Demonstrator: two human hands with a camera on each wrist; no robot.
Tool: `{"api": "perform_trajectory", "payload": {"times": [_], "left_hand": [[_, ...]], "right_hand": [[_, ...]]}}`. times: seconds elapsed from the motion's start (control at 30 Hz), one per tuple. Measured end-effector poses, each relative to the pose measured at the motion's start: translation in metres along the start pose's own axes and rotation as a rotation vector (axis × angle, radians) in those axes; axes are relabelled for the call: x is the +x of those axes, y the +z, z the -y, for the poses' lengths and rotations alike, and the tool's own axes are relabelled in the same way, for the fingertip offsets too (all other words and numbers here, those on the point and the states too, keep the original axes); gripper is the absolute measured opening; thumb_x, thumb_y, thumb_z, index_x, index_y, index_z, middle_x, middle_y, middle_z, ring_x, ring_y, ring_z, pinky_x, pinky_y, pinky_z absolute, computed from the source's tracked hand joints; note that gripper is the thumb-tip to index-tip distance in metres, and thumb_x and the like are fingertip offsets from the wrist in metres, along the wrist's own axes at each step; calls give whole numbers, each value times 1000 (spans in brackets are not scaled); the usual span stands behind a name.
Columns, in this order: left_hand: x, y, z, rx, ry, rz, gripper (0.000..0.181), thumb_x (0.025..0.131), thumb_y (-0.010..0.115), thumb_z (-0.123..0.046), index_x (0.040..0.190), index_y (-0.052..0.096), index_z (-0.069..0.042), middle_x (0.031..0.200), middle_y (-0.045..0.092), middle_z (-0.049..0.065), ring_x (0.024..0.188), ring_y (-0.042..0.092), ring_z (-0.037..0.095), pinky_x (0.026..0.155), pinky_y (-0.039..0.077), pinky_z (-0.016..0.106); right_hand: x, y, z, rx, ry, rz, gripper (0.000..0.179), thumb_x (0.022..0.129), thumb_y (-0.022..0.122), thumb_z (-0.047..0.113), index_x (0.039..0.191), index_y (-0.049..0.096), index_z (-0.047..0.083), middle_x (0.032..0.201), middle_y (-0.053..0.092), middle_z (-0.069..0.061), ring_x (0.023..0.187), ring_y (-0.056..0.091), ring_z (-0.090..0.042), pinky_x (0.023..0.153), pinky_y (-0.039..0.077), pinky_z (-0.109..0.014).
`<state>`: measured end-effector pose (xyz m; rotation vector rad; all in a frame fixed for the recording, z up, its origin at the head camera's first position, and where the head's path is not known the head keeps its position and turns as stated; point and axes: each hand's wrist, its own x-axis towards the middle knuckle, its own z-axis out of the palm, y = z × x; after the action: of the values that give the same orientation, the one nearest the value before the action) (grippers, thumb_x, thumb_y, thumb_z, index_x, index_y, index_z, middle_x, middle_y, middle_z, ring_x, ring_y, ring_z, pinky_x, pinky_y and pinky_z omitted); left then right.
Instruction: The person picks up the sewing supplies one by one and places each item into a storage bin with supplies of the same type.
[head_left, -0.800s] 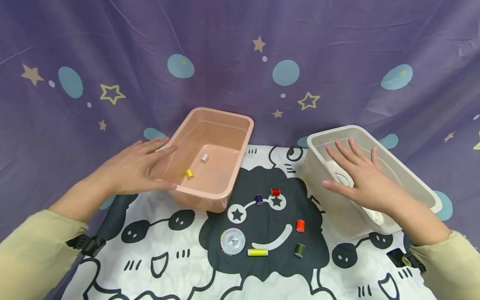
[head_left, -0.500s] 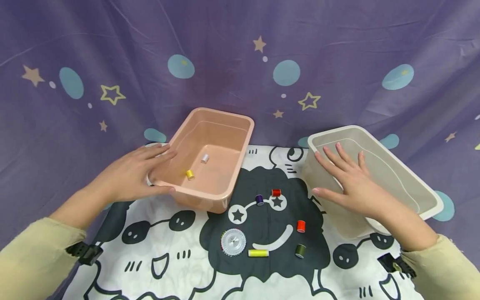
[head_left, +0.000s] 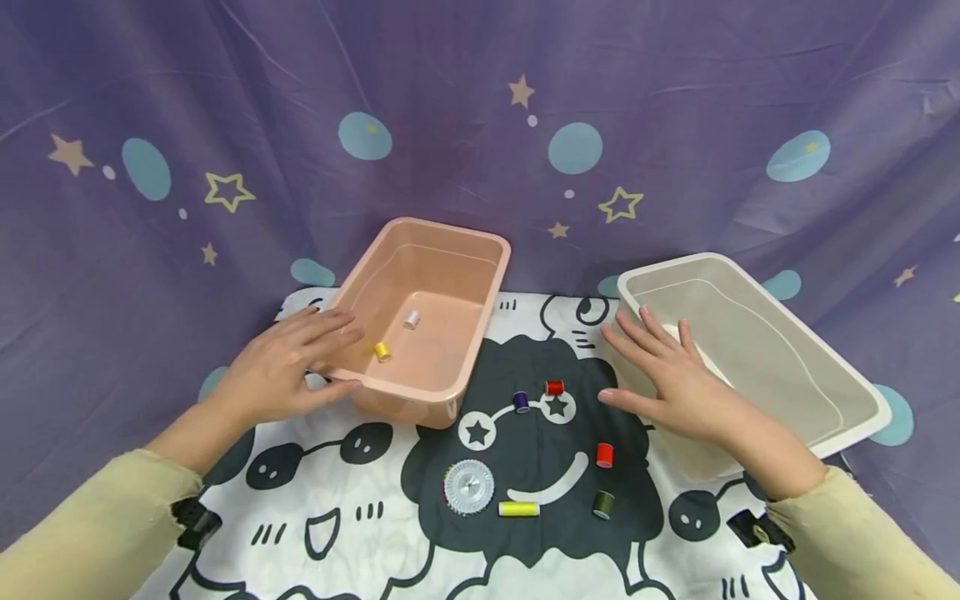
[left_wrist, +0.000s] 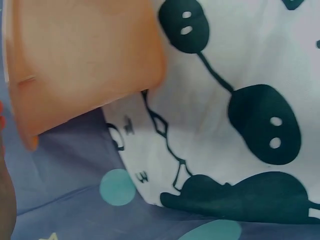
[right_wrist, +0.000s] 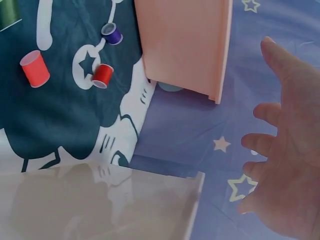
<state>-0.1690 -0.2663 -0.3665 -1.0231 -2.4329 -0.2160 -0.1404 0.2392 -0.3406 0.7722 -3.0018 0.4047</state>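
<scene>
In the head view my left hand [head_left: 288,367] has its fingers extended at the near-left rim of the pink bin [head_left: 427,392]. A white thread spool [head_left: 412,319] and a yellow thread spool [head_left: 383,352] lie inside that bin. My right hand [head_left: 678,383], fingers spread and holding nothing, overlaps the left side of the grey bin [head_left: 810,333]. Between the bins on the cloth are a purple spool [head_left: 521,402], a red spool [head_left: 554,387], an orange-red spool [head_left: 604,455], a green spool [head_left: 603,504], a long yellow spool [head_left: 518,508] and a pin wheel [head_left: 468,487].
A white cloth [head_left: 405,542] printed with black cartoon figures covers the table. Behind both bins hangs a purple curtain [head_left: 465,108] with stars and blue ovals. Part of a white item [head_left: 697,358] shows inside the grey bin, mostly hidden by my right hand.
My right hand has drifted left and nearer to me from over the grey bin, hiding the pin wheel inside it. My left hand has shifted slightly right and nearer. The spools stay put.
</scene>
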Motion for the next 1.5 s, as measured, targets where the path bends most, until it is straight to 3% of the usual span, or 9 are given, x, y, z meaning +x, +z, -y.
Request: {"api": "perform_trajectory", "payload": {"times": [0.13, 0.27, 0.4, 0.67, 1.13, 1.33, 1.5], "left_hand": [[-4, 10, -2, -7, 27, -87, 67, 77, 66, -55, 133, 56, -20, 133, 57, 9, 119, 55, 36, 117, 25, 35], [-7, 18, -3, -14, 51, -186, 63, 82, 60, -56, 130, 60, -15, 126, 62, 12, 113, 58, 37, 116, 28, 34], [-7, 25, -4, -15, 77, -244, 61, 85, 56, -56, 126, 63, -11, 120, 64, 14, 111, 59, 36, 115, 30, 35], [-17, 35, -6, 28, 39, -214, 62, 86, 53, -57, 125, 63, -10, 123, 63, 13, 115, 58, 36, 111, 35, 42], [-25, 48, -3, 12, -10, -225, 61, 88, 49, -59, 127, 62, -15, 124, 63, 14, 117, 56, 35, 114, 31, 44], [-25, 49, -4, 3, -32, -234, 59, 87, 52, -58, 126, 63, -15, 122, 64, 13, 116, 55, 36, 115, 29, 43], [-26, 50, -5, -7, -55, -238, 58, 87, 53, -58, 124, 64, -15, 120, 65, 13, 116, 55, 35, 113, 32, 46]], "right_hand": [[3, 8, -3, 4, 13, 24, 85, 81, 58, 66, 150, 19, 37, 159, 16, -1, 148, -1, -26, 113, -13, -61], [4, 15, -6, -6, 17, 30, 85, 80, 55, 69, 150, 18, 38, 158, 17, -1, 147, 2, -31, 113, -11, -62], [5, 19, -8, -4, 16, 40, 84, 81, 53, 70, 150, 18, 37, 158, 17, -2, 147, 5, -33, 113, -12, -61], [7, 23, -9, 5, 11, 58, 84, 81, 51, 71, 150, 20, 36, 159, 16, -2, 147, 2, -32, 113, -13, -61], [9, 27, -15, 13, 19, 69, 84, 81, 50, 72, 150, 20, 36, 159, 17, -2, 148, -2, -28, 113, -15, -60], [9, 26, -14, 1, 12, 42, 82, 81, 53, 70, 150, 20, 38, 158, 17, 0, 148, -1, -25, 114, -14, -58], [8, 22, -6, -5, -56, -9, 82, 81, 57, 66, 149, 25, 34, 158, 20, 0, 148, 2, -23, 117, -9, -54]]}}
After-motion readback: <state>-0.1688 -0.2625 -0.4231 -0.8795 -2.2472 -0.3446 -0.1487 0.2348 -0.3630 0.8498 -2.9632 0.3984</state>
